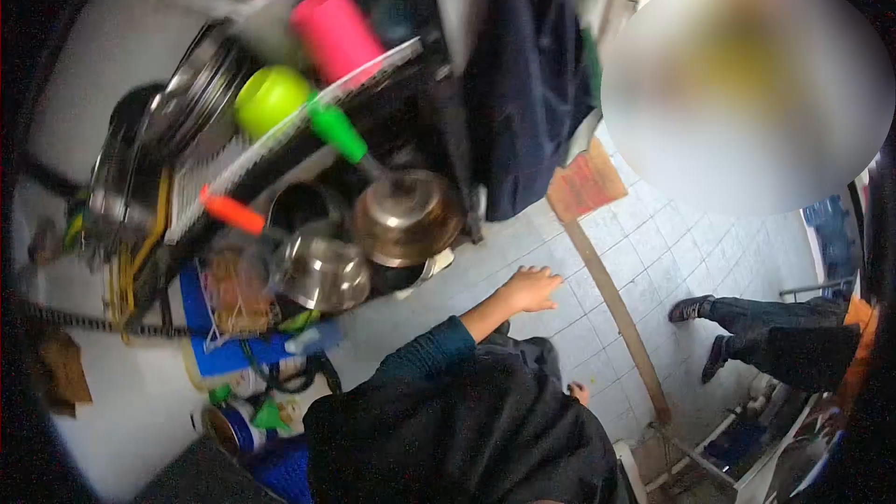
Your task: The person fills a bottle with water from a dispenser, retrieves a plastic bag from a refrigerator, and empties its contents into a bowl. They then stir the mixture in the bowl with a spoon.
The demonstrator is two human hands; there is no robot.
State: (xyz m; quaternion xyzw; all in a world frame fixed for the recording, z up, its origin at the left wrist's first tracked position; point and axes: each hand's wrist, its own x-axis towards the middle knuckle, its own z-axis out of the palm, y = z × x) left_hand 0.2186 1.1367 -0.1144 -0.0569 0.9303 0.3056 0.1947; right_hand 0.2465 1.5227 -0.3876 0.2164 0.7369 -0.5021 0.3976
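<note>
My left hand (530, 287) reaches out from a teal sleeve (429, 347), fingers spread and holding nothing, over the pale tiled floor (672, 252). It hovers just right of two steel pots (408, 215) (325, 271) and left of a long wooden stick (616, 317) with a reddish head (586, 185). Only a small part of my right hand (581, 394) shows beside my dark jacket (467, 429); its fingers are hidden.
A cluttered rack holds a pink cup (334, 33), a yellow-green bowl (271, 98), a green handle (336, 131) and metal plates (191, 93). Dark cloth (523, 84) hangs above. Another person's legs and shoes (737, 327) stand at the right. A blue tin (229, 429) lies lower left.
</note>
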